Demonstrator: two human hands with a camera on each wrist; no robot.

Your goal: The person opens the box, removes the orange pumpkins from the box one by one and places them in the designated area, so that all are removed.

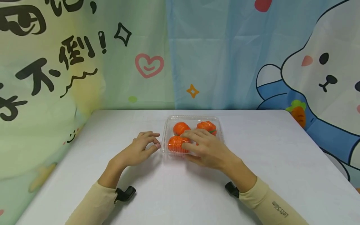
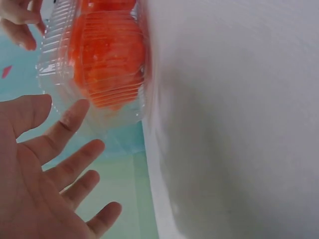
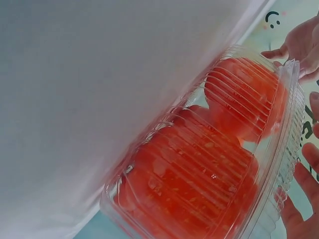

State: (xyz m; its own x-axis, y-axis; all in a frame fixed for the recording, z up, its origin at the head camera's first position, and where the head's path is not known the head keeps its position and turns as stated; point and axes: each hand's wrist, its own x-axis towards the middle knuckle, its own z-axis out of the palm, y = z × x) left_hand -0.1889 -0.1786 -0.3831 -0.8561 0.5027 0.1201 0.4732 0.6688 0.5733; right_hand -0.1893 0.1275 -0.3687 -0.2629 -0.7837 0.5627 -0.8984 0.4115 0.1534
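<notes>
A clear ridged plastic box [image 1: 194,117] sits near the far edge of the table, with several orange-red, lobed, pumpkin-like pieces [image 1: 177,143] in it. One piece [image 1: 207,126] at the back right shows a bit of green. Over the front right part of the box spreads my right hand [image 1: 206,148], partly covering the contents; in the right wrist view its fingers lie along the box's upper rim [image 3: 281,184]. Beside the left wall, my left hand [image 1: 143,148] has loosely bent fingers and holds nothing. The left wrist view shows its fingertips [image 2: 77,112] close to the box's corner.
A white table [image 1: 180,193] carries the box. Behind it hangs a printed curtain [image 1: 213,62] with a heart, lettering and a cartoon animal. A small black device [image 1: 125,193] is strapped at the left wrist, another [image 1: 232,189] at the right.
</notes>
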